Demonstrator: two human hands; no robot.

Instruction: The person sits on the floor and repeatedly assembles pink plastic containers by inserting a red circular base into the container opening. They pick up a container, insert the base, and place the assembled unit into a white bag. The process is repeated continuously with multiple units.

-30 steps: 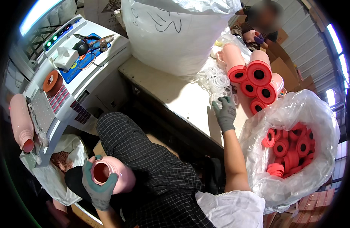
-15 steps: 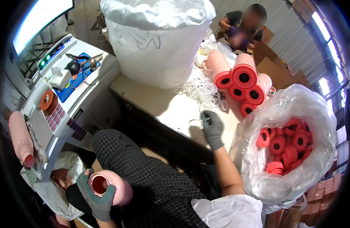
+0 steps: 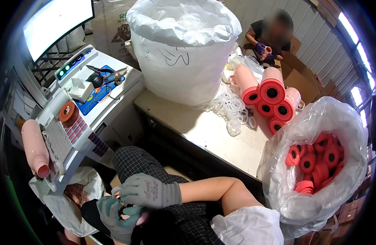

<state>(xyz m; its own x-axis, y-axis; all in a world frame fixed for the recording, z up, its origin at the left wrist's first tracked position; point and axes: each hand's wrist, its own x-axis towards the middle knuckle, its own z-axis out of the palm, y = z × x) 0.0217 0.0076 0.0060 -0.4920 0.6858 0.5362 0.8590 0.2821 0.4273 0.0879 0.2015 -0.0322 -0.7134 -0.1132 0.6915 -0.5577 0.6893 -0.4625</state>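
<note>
My left hand (image 3: 114, 215), in a grey and green glove, is wrapped round a pink bottle (image 3: 143, 219) over my lap. The bottle's dark open mouth faces up between my hands, and most of its body is hidden. My right hand (image 3: 149, 191), gloved alike, reaches across to the mouth with its fingers closed. At those fingertips a small piece of a pale ring (image 3: 115, 190) shows; the rest of it is covered.
Loose white rings (image 3: 233, 107) lie on the bench (image 3: 188, 122) beside a big white sack (image 3: 181, 67). Pink bottles with red lids (image 3: 272, 90) are stacked behind a plastic-lined bag (image 3: 273, 196) of red lids (image 3: 314, 163). Another pink bottle (image 3: 34, 147) lies at left. A co-worker (image 3: 273, 36) sits beyond.
My right hand has come from beside the rings on the bench, left and down to the bottle's mouth. The bottle stays in my left hand. The view has shifted slightly.
</note>
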